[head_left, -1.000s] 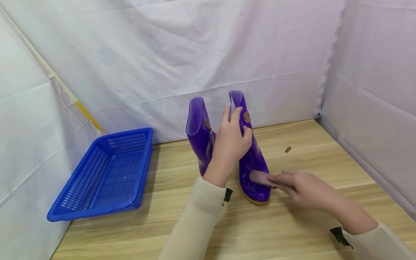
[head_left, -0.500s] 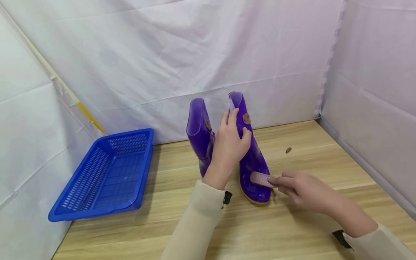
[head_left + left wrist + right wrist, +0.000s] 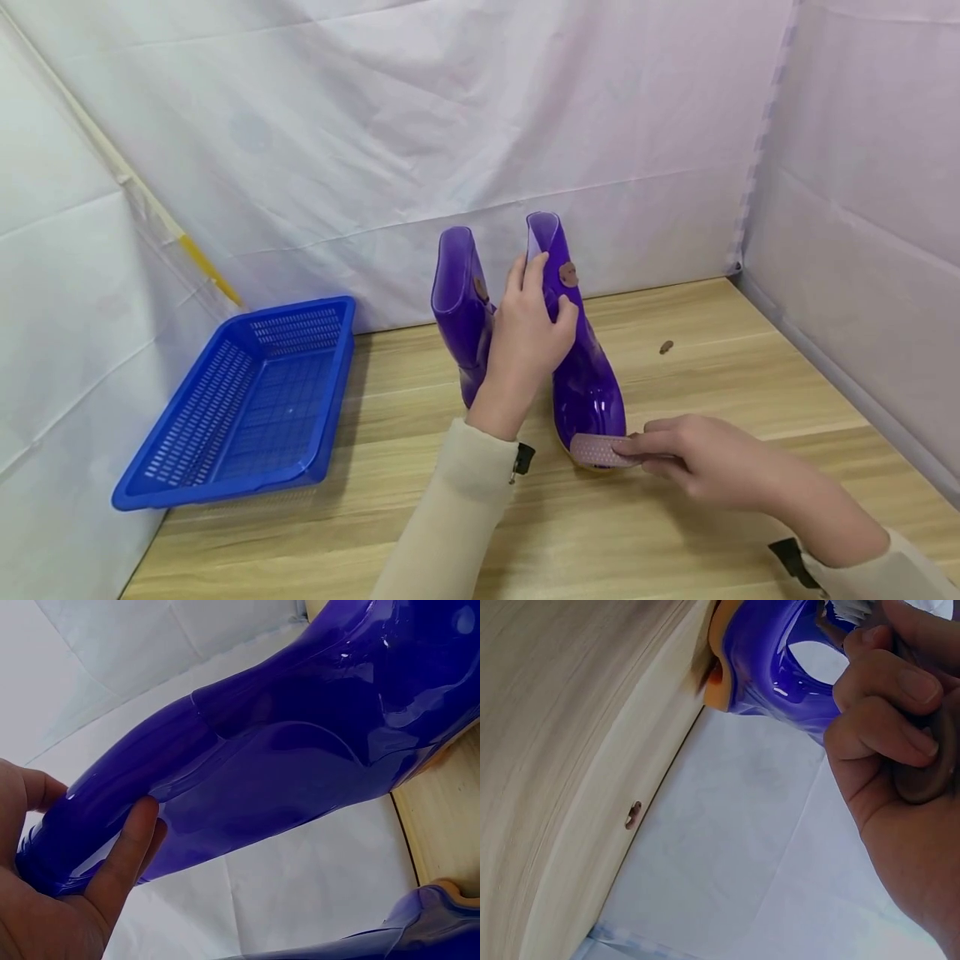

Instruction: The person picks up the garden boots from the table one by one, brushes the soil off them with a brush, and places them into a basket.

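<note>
Two glossy purple rain boots stand upright side by side in the head view. My left hand (image 3: 525, 342) holds the shaft of the right-hand boot (image 3: 588, 387) near its top; in the left wrist view, fingers and thumb lie around the boot shaft (image 3: 187, 787). The other boot (image 3: 452, 279) stands just left, partly hidden behind my left hand and arm. My right hand (image 3: 712, 462) grips a pinkish-brown brush (image 3: 596, 451), laid across the toe of the right-hand boot. White bristles (image 3: 851, 610) show at the top of the right wrist view.
At left is a blue perforated plastic basket (image 3: 217, 490). A small brown object (image 3: 666, 347) lies on the wooden tabletop (image 3: 750, 358), right of the boots. White cloth (image 3: 360, 150) hangs behind and on both sides. A white and yellow pole (image 3: 202, 262) leans at the left.
The brush in my right hand has moved down the boot, from the upper forefoot to the tip of the toe. My left hand stays on the shaft, nearly still.
</note>
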`<action>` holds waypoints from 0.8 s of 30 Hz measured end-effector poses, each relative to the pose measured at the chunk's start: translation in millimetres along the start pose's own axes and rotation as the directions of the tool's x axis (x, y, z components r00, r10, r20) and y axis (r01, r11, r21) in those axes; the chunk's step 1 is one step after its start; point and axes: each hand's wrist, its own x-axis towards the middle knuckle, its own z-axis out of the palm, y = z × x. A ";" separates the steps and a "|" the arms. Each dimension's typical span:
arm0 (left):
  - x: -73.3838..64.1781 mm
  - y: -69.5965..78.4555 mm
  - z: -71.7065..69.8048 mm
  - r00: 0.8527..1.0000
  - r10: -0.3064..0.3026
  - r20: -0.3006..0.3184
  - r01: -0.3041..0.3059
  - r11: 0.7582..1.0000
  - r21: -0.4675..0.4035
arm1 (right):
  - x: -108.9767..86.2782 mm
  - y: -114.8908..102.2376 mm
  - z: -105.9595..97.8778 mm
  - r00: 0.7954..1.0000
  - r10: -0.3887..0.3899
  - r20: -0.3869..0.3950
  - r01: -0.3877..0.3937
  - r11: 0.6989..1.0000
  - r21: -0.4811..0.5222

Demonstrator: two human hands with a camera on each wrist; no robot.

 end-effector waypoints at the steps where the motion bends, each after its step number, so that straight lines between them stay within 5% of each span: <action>1: -0.4 0.0 -0.1 1.000 -0.003 0.001 0.003 1.000 -0.001 | -0.2 -0.2 0.3 1.000 -0.001 0.002 0.001 1.000 0.001; 11: -2.0 -0.3 0.9 1.000 -0.006 0.007 0.006 1.000 -0.001 | 6.8 -2.0 -1.6 0.998 0.008 -0.055 -0.006 0.999 0.031; 20: -2.4 -1.6 1.4 1.000 -0.013 0.012 0.013 1.000 -0.005 | 11.0 2.7 1.6 0.977 0.152 -0.151 -0.172 0.976 -0.130; 24: -2.6 -1.5 1.8 1.000 -0.003 0.005 0.003 1.000 -0.005 | 8.8 7.4 3.7 0.978 0.188 -0.092 -0.197 0.975 -0.102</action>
